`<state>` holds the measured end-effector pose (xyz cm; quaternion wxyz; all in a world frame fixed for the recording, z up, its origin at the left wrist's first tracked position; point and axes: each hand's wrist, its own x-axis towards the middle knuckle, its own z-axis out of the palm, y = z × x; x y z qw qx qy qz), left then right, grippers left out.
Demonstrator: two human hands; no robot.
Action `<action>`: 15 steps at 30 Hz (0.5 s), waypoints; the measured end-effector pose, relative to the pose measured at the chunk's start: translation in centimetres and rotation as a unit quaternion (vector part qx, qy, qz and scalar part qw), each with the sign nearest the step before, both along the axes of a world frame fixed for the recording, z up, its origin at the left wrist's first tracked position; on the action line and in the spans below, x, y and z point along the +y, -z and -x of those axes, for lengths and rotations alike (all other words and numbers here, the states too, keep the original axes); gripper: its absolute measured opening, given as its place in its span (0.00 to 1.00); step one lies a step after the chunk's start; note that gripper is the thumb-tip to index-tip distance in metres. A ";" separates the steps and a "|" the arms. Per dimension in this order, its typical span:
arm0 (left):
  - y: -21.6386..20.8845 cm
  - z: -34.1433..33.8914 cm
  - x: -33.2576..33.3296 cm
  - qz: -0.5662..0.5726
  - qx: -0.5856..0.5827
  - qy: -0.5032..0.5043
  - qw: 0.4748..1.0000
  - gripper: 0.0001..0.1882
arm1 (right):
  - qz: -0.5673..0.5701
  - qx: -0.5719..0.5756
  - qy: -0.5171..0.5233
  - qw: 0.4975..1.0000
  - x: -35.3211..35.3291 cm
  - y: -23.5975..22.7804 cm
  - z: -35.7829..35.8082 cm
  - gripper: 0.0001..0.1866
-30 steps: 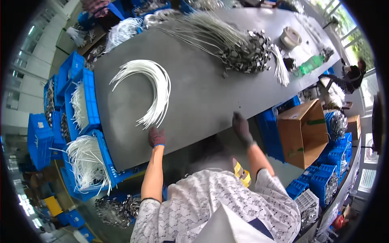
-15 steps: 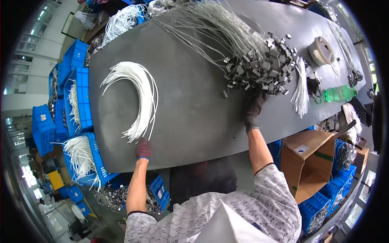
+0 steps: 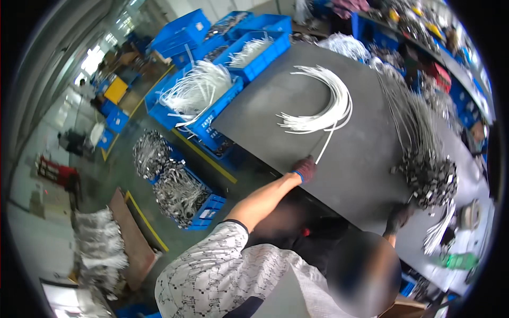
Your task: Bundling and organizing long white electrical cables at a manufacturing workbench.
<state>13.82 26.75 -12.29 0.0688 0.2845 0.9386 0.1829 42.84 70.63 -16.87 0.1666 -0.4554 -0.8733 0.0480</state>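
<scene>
My left hand (image 3: 306,168), in a dark red glove, is closed at the table's near edge. A single white strand (image 3: 326,144) slants from a curved bundle of white strands (image 3: 339,103) down to its fingers. The bundle lies on the dark grey table, apart from my hand. My right hand (image 3: 400,216), in a dark glove, is beside the near side of a heap of small metal clips (image 3: 432,180). Its fingers blend into the dark clips, so their pose is unclear. Long thin pale wires (image 3: 416,119) run from the heap toward the far side.
Blue crates with white strands (image 3: 199,95) stand along the table's left end. A crate of metal pieces (image 3: 183,196) sits on the floor at left. Right of the clips lie a smaller white bundle (image 3: 439,230), a tape roll (image 3: 470,215) and a green bottle (image 3: 460,261).
My view has swung left, bringing more floor and crates into sight. The single strand now stands out at a sharper angle from the bundle. My right hand stays by the clip heap.
</scene>
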 end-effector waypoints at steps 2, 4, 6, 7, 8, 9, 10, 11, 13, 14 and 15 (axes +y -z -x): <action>-0.4 -1.3 0.2 -0.056 -0.103 -0.070 0.991 0.15 | 0.028 0.029 0.063 0.997 -2.5 -0.9 -1.7 0.17; 0.2 -1.6 -0.4 -0.072 -0.123 -0.107 0.984 0.17 | 0.107 0.005 0.145 0.984 -6.0 -4.6 -0.9 0.17; 0.6 -2.0 -0.4 -0.055 -0.173 -0.106 0.978 0.18 | 0.118 -0.036 0.186 0.975 -7.1 -5.4 -1.5 0.20; 1.0 -2.1 -0.6 -0.057 -0.175 -0.112 0.977 0.18 | 0.117 -0.039 0.181 0.976 -6.3 -4.6 -2.2 0.20; 1.2 -2.5 0.5 -0.072 -0.158 -0.092 0.981 0.16 | 0.188 0.023 0.149 0.971 -2.8 -3.1 -4.8 0.23; 1.6 -3.0 1.5 -0.088 -0.140 -0.072 0.984 0.15 | 0.257 0.086 0.115 0.956 -0.9 -1.8 -6.8 0.25; 2.6 -2.6 1.6 -0.096 -0.149 -0.056 0.983 0.15 | 0.205 0.078 -0.013 0.976 -1.1 -0.5 -7.2 0.27; 3.9 -1.0 1.0 0.017 -0.055 0.076 0.995 0.15 | 0.148 0.063 -0.138 0.977 -0.8 -0.9 -7.4 0.29; 4.7 -0.8 -1.4 0.011 0.001 0.146 0.989 0.16 | -0.162 -0.104 -0.320 0.928 -5.2 -1.6 -5.5 0.22; 4.6 -1.0 -1.4 -0.201 -0.127 0.085 0.968 0.16 | 0.140 0.060 -0.280 0.948 -5.8 -0.8 -6.5 0.18; -0.5 -3.5 0.1 -0.284 -0.305 0.019 0.909 0.13 | 0.402 0.264 -0.175 0.859 -6.1 1.4 -10.4 0.15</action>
